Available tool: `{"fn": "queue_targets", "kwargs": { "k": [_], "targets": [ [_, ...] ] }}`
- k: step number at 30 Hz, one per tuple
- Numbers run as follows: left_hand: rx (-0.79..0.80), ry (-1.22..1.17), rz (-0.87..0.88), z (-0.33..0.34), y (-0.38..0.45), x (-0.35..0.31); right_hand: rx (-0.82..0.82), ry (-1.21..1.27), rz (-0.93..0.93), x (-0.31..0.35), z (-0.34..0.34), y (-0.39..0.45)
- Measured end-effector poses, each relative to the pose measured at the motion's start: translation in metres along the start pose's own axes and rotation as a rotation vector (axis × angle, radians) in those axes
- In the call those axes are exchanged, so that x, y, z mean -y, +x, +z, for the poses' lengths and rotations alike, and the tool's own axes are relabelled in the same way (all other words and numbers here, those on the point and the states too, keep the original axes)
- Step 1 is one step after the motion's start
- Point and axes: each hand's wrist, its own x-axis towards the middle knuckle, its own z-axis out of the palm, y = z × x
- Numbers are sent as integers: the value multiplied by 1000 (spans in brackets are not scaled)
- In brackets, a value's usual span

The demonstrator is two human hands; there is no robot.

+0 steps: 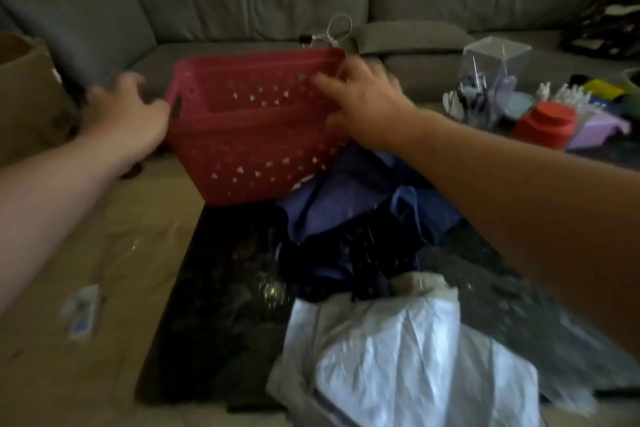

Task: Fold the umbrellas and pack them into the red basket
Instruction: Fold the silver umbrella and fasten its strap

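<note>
Head view, both arms extended. I see the red basket (pixel 256 135) at the far end of the dark table (pixel 214 305), its long axis running left to right across my view, its open top tipped toward me. My right hand (pixel 360 97) sits at the basket's right end, fingers curled over the rim there; motion blur softens the frame, so I judge this a grip, not a mere touch. My left hand (pixel 128 111) lies just beside the basket's left end, near the handle slot, fingers loosely spread; whether it touches the plastic I cannot tell.

The umbrellas lie nearer me than the basket: a blue-purple umbrella (pixel 349 218), canopy loose and crumpled, with the basket's lower right corner resting against it, and a silver-white umbrella (pixel 398 350) closest to the camera. Neither appears folded. The basket seems to hold nothing yet.

The next move turns on drawing the basket toward the umbrellas; the right hand is better placed for it.

No brand, label or writing is legible; a small packet (pixel 81 312) on the cardboard (pixel 86 253) is too blurred to read.
</note>
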Motion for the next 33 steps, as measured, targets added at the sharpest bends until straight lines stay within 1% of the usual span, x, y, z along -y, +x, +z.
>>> {"fn": "queue_targets", "kwargs": {
  "k": [1,2,3,4,5,6,7,8,9,10,11,12,14,16,19,22,24,27,29,31,33],
  "targets": [
    [-120,71,190,4,-23,-1,-113,33,12,8,-7,-18],
    [-169,62,417,9,-54,-7,-225,71,-20,14,-13,-40],
    [-103,18,640,13,-91,-15,-298,109,-76,19,-17,-66],
    [40,-47,830,16,-131,-24,-302,154,-128,21,-20,-93],
    [225,-75,962,22,-170,-32,-234,204,-148,20,-19,-120],
    [423,-49,1034,31,-203,-37,-130,243,-115,18,-15,-146],
    [582,11,1044,40,-235,-44,7,252,-45,14,-9,-168],
    [693,92,997,51,-260,-49,151,226,37,9,-1,-185],
    [766,191,912,61,-282,-53,262,204,116,4,6,-201],
    [813,289,812,71,-299,-56,320,211,196,-2,12,-214],
    [834,366,731,81,-314,-58,335,248,276,-6,18,-226],
    [830,436,682,90,-325,-59,332,288,353,-10,25,-235],
    [754,550,627,107,-341,-62,332,354,471,-11,39,-250],
    [698,551,573,117,-347,-67,335,433,565,-6,53,-259],
    [727,450,499,123,-349,-70,262,660,704,3,64,-267],
    [753,243,397,114,-346,-68,148,841,764,10,70,-275],
    [781,143,331,104,-341,-65,145,914,764,15,70,-279],
    [850,21,175,90,-335,-59,166,980,747,20,64,-280],
    [883,-60,100,85,-336,-55,159,1106,764,23,58,-280],
    [950,-237,20,83,-338,-53,143,1179,756,27,49,-283],
    [1019,-498,-105,78,-339,-57,113,1219,714,32,33,-285]
  ]
}}
